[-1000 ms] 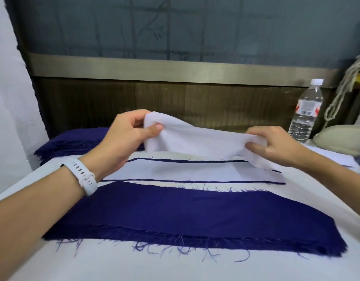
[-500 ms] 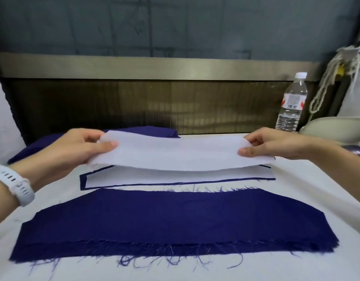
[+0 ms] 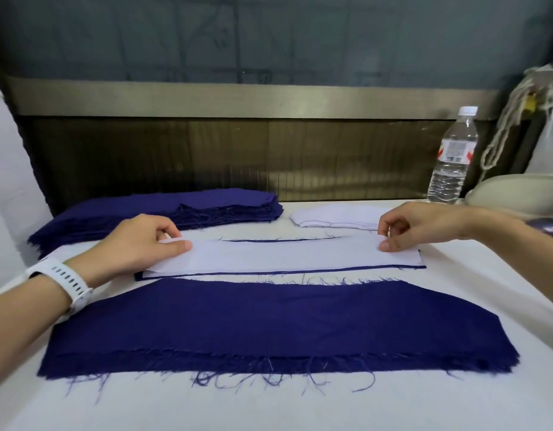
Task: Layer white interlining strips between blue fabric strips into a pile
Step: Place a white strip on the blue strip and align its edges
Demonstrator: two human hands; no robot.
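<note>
Placement of one white interlining strip (image 3: 284, 258) under way: pinching its left end between thumb and curled fingers of the left hand (image 3: 138, 244), pinching its right end between thumb and forefinger of the right hand (image 3: 418, 225), leaving that hand's other fingers loosely curled round nothing. Gripping at both ends most likely for keeping the thin piece stretched and square while settling it on the layered pile (image 3: 269, 271), showing only a narrow blue edge along the near side and a sliver at the far side. Lying almost flat there, just behind the wide blue fabric strip (image 3: 284, 325) spread across the table (image 3: 300, 409), probably waiting within easy reach as the following layer. Sitting at the back, seemingly as supply: a stack of blue strips (image 3: 175, 206) on the left, a smaller stack of white strips (image 3: 340, 216) just beyond the right hand. Standing off to the right, a water bottle (image 3: 452, 157). Calling next for lining up edges before letting go, thin interlining being apt to slide or wrinkle
</note>
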